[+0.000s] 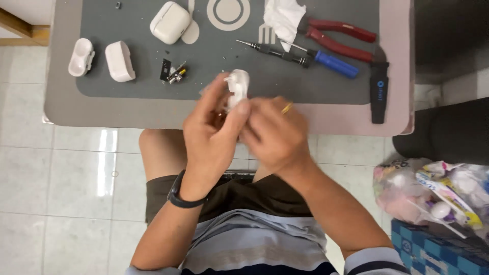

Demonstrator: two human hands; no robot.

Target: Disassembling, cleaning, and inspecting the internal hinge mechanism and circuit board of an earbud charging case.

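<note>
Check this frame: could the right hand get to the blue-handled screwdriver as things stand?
Probably yes. The blue-handled screwdriver lies bare on the grey mat, nothing between it and the right hand, though that hand is busy with the small white part.

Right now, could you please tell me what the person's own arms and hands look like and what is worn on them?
Both hands are bare, with no gloves. The left hand has a slim black band round the wrist. The right hand wears a gold ring on one finger. Both forearms are uncovered; short grey sleeves with a dark stripe begin near the elbows.
</note>
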